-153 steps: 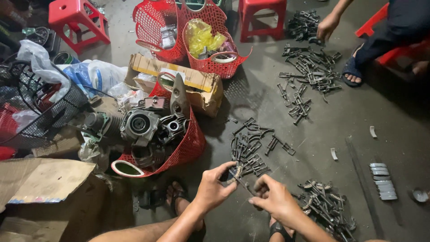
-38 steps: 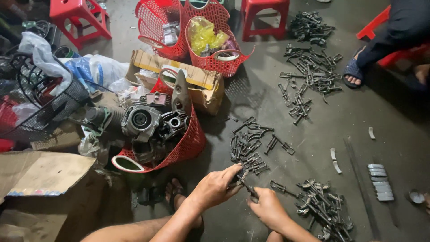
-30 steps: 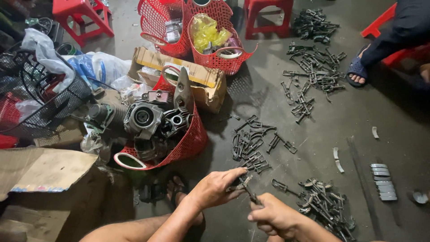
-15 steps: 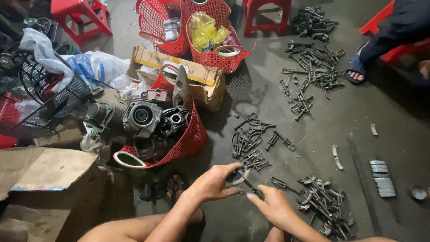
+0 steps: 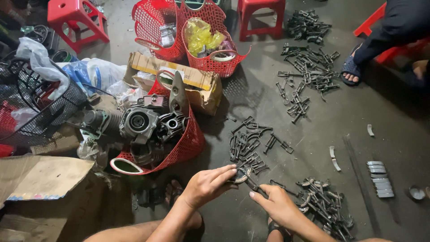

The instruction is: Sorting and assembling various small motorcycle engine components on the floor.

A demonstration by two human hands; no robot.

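Both hands have drawn slightly closer over the past half second, the held part now sitting just below the middle heap of metal pieces. At far left, a flattened brown cardboard sheet (image 5: 42, 177) lies on the grey concrete floor (image 5: 268, 94) beneath a black wire basket (image 5: 42, 114) stuffed with cables and plastic bags. Beside it, a tipped red plastic mesh basket (image 5: 186, 145) spills grimy engine castings (image 5: 145, 123), backed by a worn cardboard box (image 5: 188, 80) and two upright red baskets, one holding a crumpled yellow plastic bag (image 5: 201, 36). Low in the centre, the person's left hand (image 5: 207, 184) has its fingers (image 5: 224, 172) clamped together on a small curved dark metal clip (image 5: 242, 174), held just above the floor. Immediately right, the right hand (image 5: 277, 205) pinches a thin dark metal rod (image 5: 254, 186) whose tip meets the clip; thumb and forefinger are closed on it. A loose cluster of dark metal levers (image 5: 248, 143) lies just above the hands, and a second tangled pile (image 5: 324, 206) rests beside the right wrist. Further right, a neat stack of silver curved metal shells (image 5: 378, 179) sits on the floor, with another person's sandalled foot (image 5: 351, 69) near a scattered spread of similar parts (image 5: 309, 67) at upper right.
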